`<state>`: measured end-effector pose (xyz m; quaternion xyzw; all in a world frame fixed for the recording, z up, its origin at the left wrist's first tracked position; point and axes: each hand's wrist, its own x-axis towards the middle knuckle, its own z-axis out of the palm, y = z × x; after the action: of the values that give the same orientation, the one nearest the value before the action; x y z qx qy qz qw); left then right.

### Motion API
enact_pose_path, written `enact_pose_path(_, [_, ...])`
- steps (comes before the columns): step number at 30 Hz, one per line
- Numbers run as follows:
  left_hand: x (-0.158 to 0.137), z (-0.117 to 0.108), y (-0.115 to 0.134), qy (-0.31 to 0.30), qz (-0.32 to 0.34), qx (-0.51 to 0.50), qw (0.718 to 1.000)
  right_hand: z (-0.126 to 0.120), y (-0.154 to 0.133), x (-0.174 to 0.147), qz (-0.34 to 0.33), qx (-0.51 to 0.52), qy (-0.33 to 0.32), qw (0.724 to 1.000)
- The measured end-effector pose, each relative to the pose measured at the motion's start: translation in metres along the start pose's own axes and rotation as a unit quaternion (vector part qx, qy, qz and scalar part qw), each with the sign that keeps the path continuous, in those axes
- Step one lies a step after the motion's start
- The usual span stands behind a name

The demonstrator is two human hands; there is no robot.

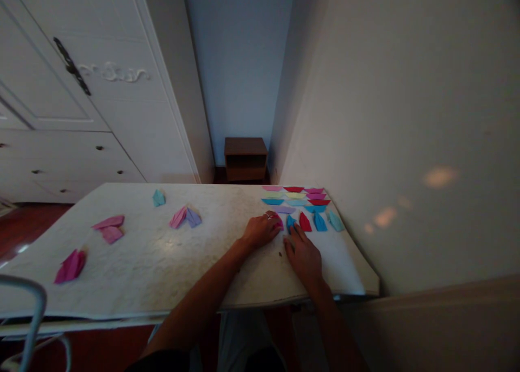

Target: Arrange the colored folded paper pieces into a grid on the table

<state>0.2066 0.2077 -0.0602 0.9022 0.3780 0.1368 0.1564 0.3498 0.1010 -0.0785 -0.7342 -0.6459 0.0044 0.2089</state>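
Note:
My left hand (262, 230) rests on the white table (162, 263), its fingers curled over a pink folded paper piece (279, 221). My right hand (303, 255) lies flat beside it, fingertips touching a blue folded paper piece (291, 222). Just right of these lie a red piece (304, 221), another blue piece (320, 221) and a pale teal one (335, 220). Behind them, rows of flat folded boat shapes (296, 196) in pink, red, yellow and blue sit by the wall.
Loose folded pieces lie across the table: a teal one (158, 197), a pink and purple pair (186, 217), pink ones (109, 228) and a magenta one (71, 265) at the left. A white wardrobe (81, 101) stands left, a brown bedside cabinet (246, 159) behind, a wall at right.

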Motion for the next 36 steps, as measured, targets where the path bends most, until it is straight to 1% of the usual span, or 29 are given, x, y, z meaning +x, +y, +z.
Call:
enact_pose_path(5, [0.0, 0.002, -0.002, 0.007, 0.025, 0.022, 0.999, -0.002, -0.004, 0.005, 0.025, -0.024, -0.013, 0.999])
enact_pose_path(8, [0.001, 0.004, -0.003, 0.015, 0.024, 0.03, 0.999, -0.004, -0.007, 0.009, 0.043, -0.033, -0.033, 0.998])
enact_pose_path(11, [0.002, 0.005, -0.002, 0.019, 0.024, 0.028, 0.999, -0.005, -0.007, 0.01, 0.046, -0.04, -0.041, 0.997])
enact_pose_path(27, [0.002, 0.007, -0.005, 0.032, 0.035, 0.022, 0.999, 0.003, -0.001, 0.0, 0.012, -0.007, 0.02, 1.0])
enact_pose_path(33, [0.0, 0.007, -0.004, 0.042, 0.029, 0.026, 0.998, 0.003, 0.001, -0.003, -0.005, 0.013, 0.04, 0.999])
enact_pose_path(36, [-0.003, 0.006, -0.003, 0.037, 0.028, 0.026, 0.999, 0.004, 0.002, -0.003, -0.008, 0.02, 0.044, 0.999])
